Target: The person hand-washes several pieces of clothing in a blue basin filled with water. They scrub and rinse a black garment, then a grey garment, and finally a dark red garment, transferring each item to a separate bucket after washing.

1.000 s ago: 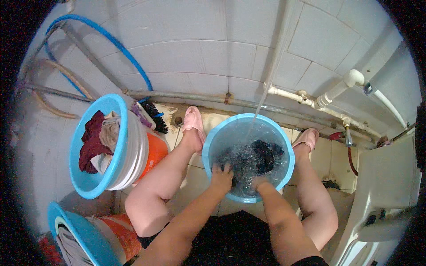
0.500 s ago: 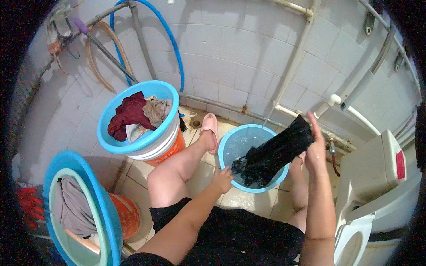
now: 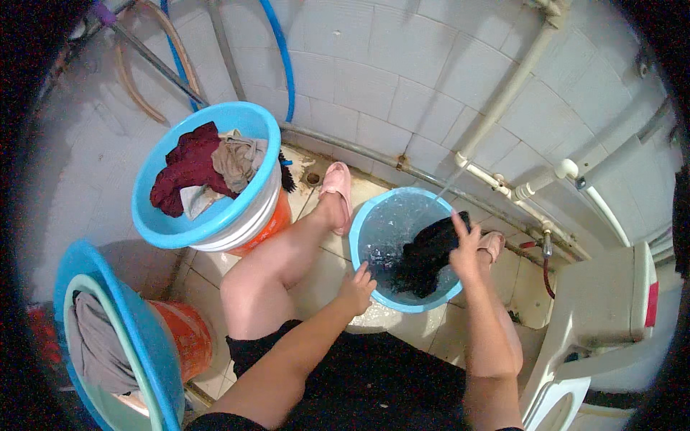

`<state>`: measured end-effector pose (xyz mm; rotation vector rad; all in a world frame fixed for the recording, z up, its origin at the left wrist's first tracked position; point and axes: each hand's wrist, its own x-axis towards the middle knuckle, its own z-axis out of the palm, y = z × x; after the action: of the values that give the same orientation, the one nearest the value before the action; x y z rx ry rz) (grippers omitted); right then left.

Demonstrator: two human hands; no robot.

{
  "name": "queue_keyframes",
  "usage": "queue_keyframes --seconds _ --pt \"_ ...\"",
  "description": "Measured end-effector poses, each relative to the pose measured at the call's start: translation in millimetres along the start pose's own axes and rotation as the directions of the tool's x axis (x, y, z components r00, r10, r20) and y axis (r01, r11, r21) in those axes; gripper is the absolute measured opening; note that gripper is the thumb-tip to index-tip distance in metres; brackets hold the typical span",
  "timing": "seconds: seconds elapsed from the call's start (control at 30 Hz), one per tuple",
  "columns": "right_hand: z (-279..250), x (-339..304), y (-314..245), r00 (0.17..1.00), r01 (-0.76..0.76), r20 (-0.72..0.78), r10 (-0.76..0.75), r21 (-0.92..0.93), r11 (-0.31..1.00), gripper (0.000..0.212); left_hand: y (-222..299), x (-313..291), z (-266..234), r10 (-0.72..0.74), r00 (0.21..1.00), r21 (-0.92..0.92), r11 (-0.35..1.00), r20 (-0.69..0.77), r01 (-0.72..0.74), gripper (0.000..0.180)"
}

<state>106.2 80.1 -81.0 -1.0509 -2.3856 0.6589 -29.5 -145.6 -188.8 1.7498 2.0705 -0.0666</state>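
Note:
A light blue basin (image 3: 357,237) of water stands on the floor between my feet. A black garment (image 3: 429,258) lies partly in the water and rises toward the basin's right side. My right hand (image 3: 467,253) grips its raised end just over the right rim, fingers pointing up. At the near left rim, my left hand (image 3: 356,291) is closed round the basin's edge, its fingertips on the inner side. A thin stream of water runs down into the basin from the pipe (image 3: 471,164) on the wall.
At left, a blue basin (image 3: 151,223) of maroon and beige clothes sits on a bucket (image 3: 269,226). Nearer, a blue basin (image 3: 162,334) with a green one (image 3: 70,302) holds a grey cloth (image 3: 100,345). A toilet (image 3: 600,309) stands right. Pink slippers (image 3: 336,179) are on my feet.
My right hand has come down and brought the black garment from its held-up position into the basin. My left hand stays at the rim. The view has shifted slightly.

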Motion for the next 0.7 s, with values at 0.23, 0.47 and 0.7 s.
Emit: queue_keyframes --seconds 0.23,0.47,0.7 --pt "114 -33 9 0.761 -0.148 0.537 0.363 -0.401 0.904 0.081 -3 -2 -12 -0.027 0.998 -0.066 0.997 0.053 0.03 0.051" --pt "181 -59 56 0.635 -0.055 0.701 0.326 -0.38 0.923 0.062 -6 2 -1 -0.032 0.993 -0.073 0.997 0.116 0.04 0.033" --pt "183 -16 52 0.41 0.074 0.754 0.513 -0.588 0.805 0.056 -7 4 25 -0.057 0.998 -0.087 0.995 0.004 0.057 0.033"
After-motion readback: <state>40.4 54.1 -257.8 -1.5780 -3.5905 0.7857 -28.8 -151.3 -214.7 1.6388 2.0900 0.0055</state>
